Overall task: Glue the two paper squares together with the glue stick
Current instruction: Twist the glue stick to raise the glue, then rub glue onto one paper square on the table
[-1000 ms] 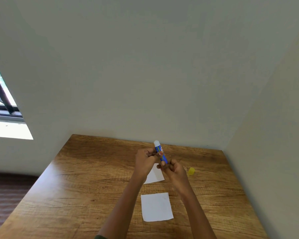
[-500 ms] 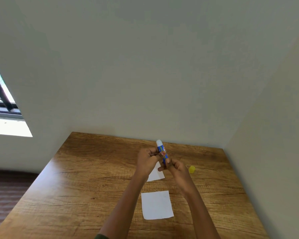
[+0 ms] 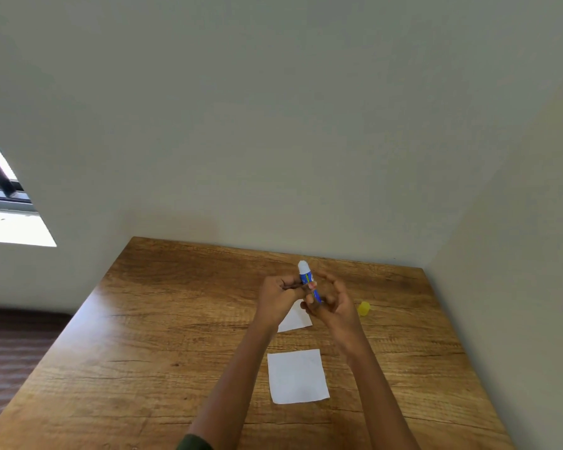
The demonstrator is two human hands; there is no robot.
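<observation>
A blue glue stick (image 3: 306,277) with its white glue tip exposed is held upright above the table. My left hand (image 3: 278,298) grips its upper body. My right hand (image 3: 333,303) pinches its lower end, with the outer fingers spread. One white paper square (image 3: 297,376) lies flat on the wooden table (image 3: 163,336) between my forearms. A second white paper square (image 3: 295,319) lies farther back, partly hidden under my hands. The yellow cap (image 3: 363,308) sits on the table to the right of my right hand.
The table stands in a corner, with a wall along its far edge and another close along its right side. A window (image 3: 0,186) is at the far left. Dark floor (image 3: 10,358) lies beyond the table's left edge.
The glue stick has tilted more upright in my hands. My right hand's fingers have spread and shifted around its base. The papers and cap have not moved.
</observation>
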